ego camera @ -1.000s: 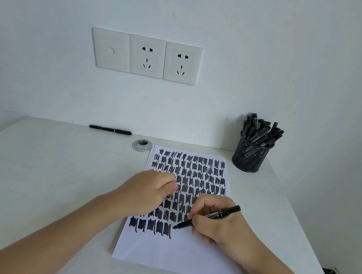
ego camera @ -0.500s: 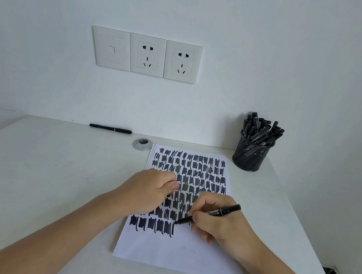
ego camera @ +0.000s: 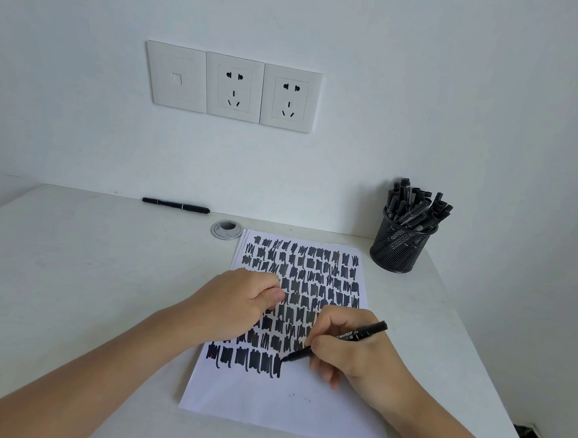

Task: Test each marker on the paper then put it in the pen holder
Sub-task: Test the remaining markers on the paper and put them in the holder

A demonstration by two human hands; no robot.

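Note:
A white paper [ego camera: 283, 409] covered with rows of black scribbles lies on the white table. My right hand [ego camera: 355, 359] grips a black marker [ego camera: 357, 335] with its tip touching the paper at the right end of the lowest scribble row. My left hand [ego camera: 237, 305] rests as a loose fist on the paper's left part; whether it holds the marker's cap is hidden. A black mesh pen holder [ego camera: 399, 247] stands at the back right, filled with several black markers [ego camera: 416, 204]. One more capped black marker [ego camera: 176, 204] lies against the wall at the back left.
A round grey cable grommet [ego camera: 227, 230] sits in the table just beyond the paper's top left corner. Wall sockets [ego camera: 231, 87] are above. The table's right edge [ego camera: 496, 397] runs close to my right forearm, with dark floor beyond.
The marker tip has moved slightly up and left on the paper, at the end of the bottom scribble row. My left hand has stayed in place.

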